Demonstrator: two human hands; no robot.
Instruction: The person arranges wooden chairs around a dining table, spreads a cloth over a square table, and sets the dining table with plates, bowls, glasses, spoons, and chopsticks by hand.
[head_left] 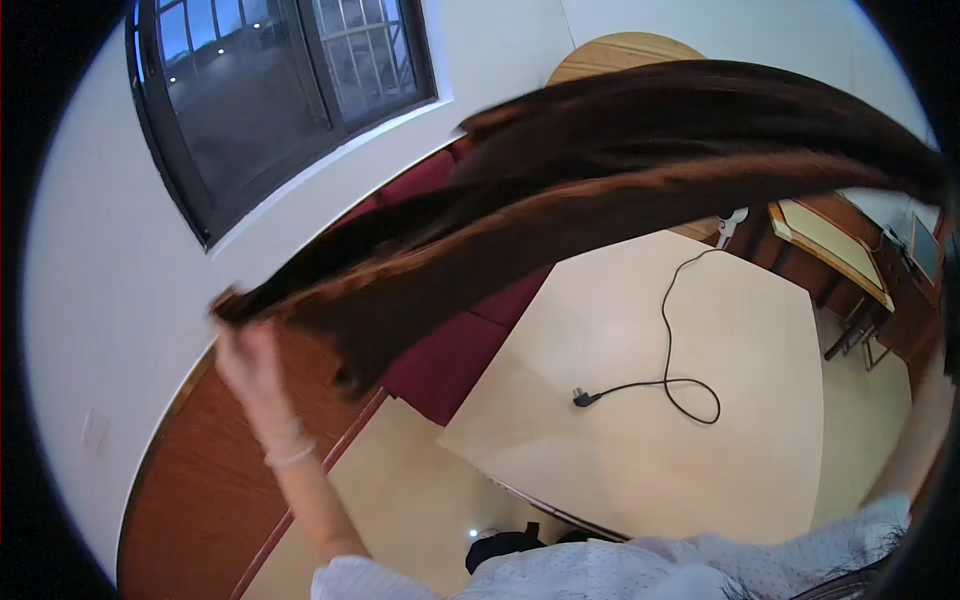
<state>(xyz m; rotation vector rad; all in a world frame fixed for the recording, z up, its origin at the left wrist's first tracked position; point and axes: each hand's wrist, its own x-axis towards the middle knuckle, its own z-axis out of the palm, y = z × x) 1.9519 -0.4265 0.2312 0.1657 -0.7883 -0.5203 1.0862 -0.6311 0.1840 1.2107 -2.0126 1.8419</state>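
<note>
Even tension best opens the long, dark-brown fabric sheet (560, 215) across the upper half of the frame, its left end pinched in the left hand (250, 355), while the unseen right hand's grip cannot be told.

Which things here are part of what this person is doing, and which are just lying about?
Part of the job:
Dark brown cloth, held up by the left hand

Apparently just there:
Black cable with its plug, lying on the pale table
Dark red seat, beside the table
</note>
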